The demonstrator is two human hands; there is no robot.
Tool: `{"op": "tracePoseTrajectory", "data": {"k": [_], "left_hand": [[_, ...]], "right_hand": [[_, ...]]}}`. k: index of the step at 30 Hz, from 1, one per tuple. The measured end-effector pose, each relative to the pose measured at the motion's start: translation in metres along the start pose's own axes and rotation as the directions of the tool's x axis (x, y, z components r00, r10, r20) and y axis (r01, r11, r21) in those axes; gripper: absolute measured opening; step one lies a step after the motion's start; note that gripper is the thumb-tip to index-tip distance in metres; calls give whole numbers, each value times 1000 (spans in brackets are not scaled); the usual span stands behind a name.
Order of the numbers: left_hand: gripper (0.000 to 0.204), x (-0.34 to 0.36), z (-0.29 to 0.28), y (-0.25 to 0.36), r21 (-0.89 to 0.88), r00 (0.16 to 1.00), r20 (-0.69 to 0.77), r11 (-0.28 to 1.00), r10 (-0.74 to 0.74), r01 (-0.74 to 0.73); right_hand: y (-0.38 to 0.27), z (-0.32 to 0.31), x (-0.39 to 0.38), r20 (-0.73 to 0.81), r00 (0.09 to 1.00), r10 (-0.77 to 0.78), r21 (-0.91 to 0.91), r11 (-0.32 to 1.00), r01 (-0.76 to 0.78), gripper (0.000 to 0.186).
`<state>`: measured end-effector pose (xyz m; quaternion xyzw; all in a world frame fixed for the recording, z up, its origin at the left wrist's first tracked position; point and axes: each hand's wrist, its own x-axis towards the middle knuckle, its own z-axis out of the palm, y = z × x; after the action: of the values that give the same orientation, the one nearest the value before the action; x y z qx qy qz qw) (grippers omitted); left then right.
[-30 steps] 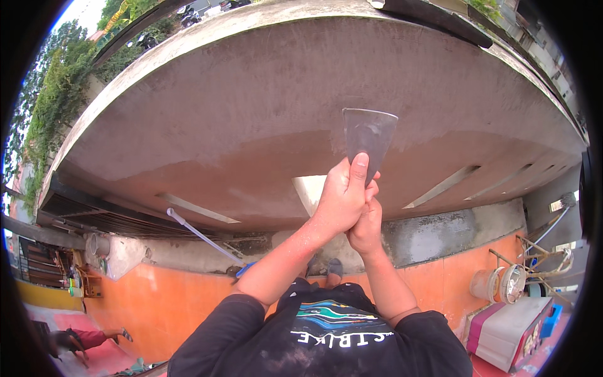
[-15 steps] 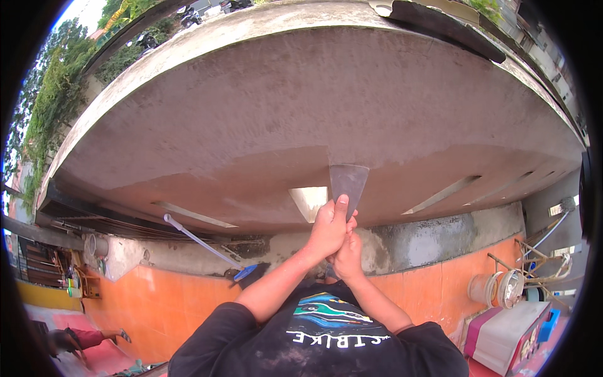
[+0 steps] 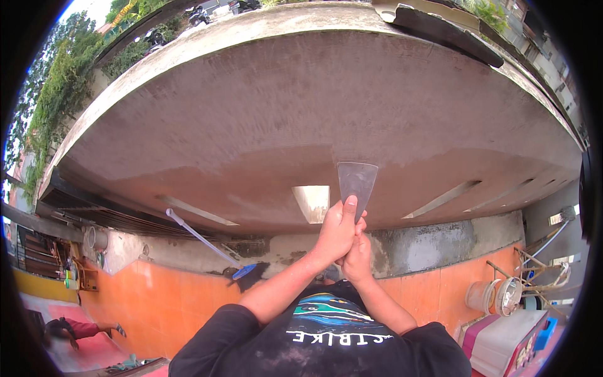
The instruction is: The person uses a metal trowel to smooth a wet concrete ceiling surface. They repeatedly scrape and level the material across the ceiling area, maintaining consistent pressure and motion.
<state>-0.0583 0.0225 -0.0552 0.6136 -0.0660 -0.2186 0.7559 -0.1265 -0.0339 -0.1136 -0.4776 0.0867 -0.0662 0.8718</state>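
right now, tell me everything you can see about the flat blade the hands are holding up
The flat blade is a thin, grey, metal-looking scraper blade that flares to a straight top edge and narrows toward the grip. Its face looks dull and smeared. It stands upright against the brown plastered ceiling. Its handle is hidden: the left hand wraps it, thumb resting up the blade, and the right hand clasps just below.

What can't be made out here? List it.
- Head view: the scraper handle, covered by the left hand and right hand.
- The right hand's fingers, mostly behind the left hand.
- Whether the blade touches the ceiling: cannot tell.
- The crouching person at lower left: too small.
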Motion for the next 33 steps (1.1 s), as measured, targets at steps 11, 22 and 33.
{"op": "tracePoseTrajectory", "data": {"k": [11, 22, 33], "left_hand": [[56, 11, -2, 30, 166, 995, -33, 982, 91, -85], [57, -5, 10, 7, 44, 994, 26, 993, 107, -108], [57, 26, 6, 39, 67, 962, 5, 960, 272, -272]], "right_hand": [[-7, 16, 32, 39, 976, -214, -43, 975, 216, 35], [-9, -9, 2, 65, 993, -101, -20, 995, 103, 34], [-25, 6, 56, 138, 952, -272, -60, 957, 282, 37]]}}
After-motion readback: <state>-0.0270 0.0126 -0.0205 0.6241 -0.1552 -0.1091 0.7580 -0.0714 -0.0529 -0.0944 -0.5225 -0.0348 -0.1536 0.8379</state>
